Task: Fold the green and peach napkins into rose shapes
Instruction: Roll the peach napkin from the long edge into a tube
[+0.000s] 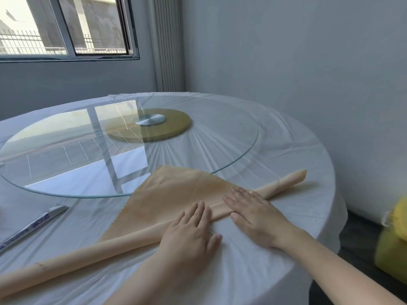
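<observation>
Mid-roll on the peach triangular cloth napkin (176, 194), at the near rim of the round glass turntable (220, 137); pressing with left hand (189, 230) and right hand (253, 212) flat, fingers straight, together. Next, probably: rolling evenly toward the tip.

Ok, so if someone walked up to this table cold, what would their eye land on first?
Most likely the peach napkin near the front edge of the white-clothed table, rolled into a long diagonal tube with a triangular flap left flat. The left hand and right hand press flat on the tube's middle, side by side. Behind them, the round glass turntable reflects the window.
</observation>
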A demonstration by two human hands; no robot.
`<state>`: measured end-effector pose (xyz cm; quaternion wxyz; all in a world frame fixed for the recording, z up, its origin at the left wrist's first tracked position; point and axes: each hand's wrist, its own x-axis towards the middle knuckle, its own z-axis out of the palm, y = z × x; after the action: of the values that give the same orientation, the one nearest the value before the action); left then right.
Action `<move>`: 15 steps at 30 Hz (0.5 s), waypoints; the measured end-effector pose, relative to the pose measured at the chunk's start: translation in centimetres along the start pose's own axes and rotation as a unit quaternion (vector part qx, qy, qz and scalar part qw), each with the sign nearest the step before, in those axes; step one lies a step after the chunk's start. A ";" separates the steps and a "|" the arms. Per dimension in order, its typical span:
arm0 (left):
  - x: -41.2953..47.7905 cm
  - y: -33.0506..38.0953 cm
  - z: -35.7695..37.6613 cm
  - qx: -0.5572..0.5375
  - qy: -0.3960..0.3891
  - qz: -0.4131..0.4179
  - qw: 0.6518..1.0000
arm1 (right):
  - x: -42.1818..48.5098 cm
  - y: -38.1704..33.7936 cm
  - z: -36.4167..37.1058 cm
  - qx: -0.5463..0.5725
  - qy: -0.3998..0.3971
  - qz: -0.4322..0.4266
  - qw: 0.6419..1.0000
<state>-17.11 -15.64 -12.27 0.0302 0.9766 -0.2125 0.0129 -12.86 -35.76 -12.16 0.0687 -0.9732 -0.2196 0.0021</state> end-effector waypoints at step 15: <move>-0.4 0.4 -0.6 -0.012 0.013 0.006 1.000 | -0.3 5.6 -1.1 -0.005 -0.043 0.095 0.995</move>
<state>-17.65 -15.78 -11.72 0.0446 0.9746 -0.2183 0.0235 -10.70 -41.02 -11.83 0.0540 -0.9890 -0.1288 0.0492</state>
